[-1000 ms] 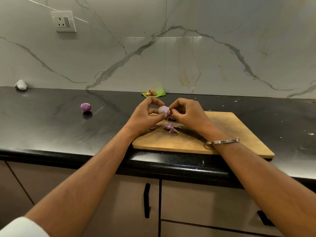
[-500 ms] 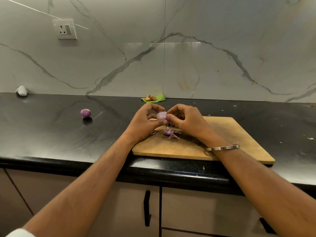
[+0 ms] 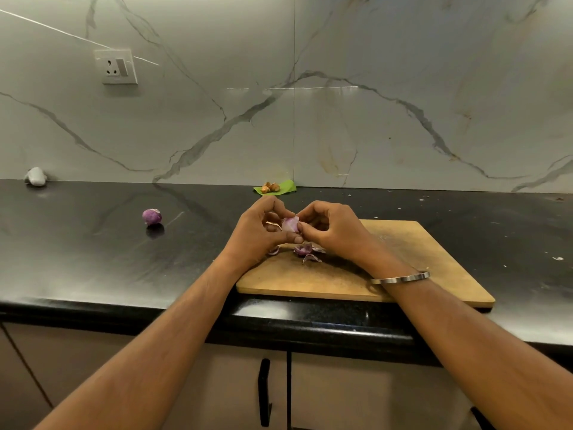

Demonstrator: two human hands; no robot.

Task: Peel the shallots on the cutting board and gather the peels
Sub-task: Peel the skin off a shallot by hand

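I see my left hand (image 3: 260,234) and right hand (image 3: 333,231) both pinching the shallot (image 3: 290,225) above the far left of the cutting board (image 3: 403,274), where a skin flap now stands loose, so I judge this layer nearly off.

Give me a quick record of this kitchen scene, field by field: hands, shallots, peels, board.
left hand: grips the held shallot
right hand: pinches its skin
spare shallot: on the black counter, left of the board
peels: loose purple pieces on the board, under the hands
cutting board: wooden, near the counter's front edge
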